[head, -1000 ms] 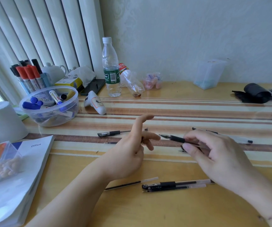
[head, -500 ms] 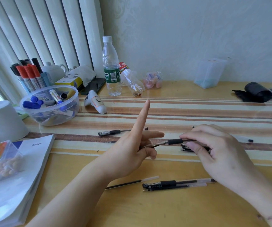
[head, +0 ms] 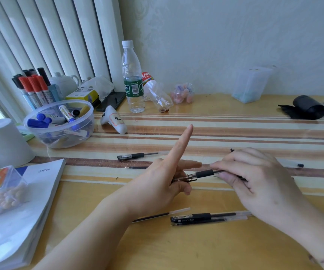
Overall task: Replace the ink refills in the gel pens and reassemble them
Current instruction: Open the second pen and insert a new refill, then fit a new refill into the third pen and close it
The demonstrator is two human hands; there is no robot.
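Right hand (head: 254, 182) pinches gel pen (head: 204, 174) by the barrel, tip toward left hand (head: 163, 184). Left hand's lower fingers pinch the tip end, index finger straight up. Spare pens (head: 206, 218) on desk (head: 176, 246) just below both hands.

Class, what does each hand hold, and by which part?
Right hand grips the gel pen behind its black grip; left hand pinches its tip end.

At mid-frame the right hand (head: 254, 180) grips a gel pen (head: 204, 174) by its barrel, tip pointing left into the left hand (head: 163, 182), whose forefinger sticks up while lower fingers pinch the tip. Lower centre lie another pen (head: 200, 217) and a refill (head: 161, 214) on the desk (head: 176, 246); a marker bowl (head: 59, 123) sits upper left
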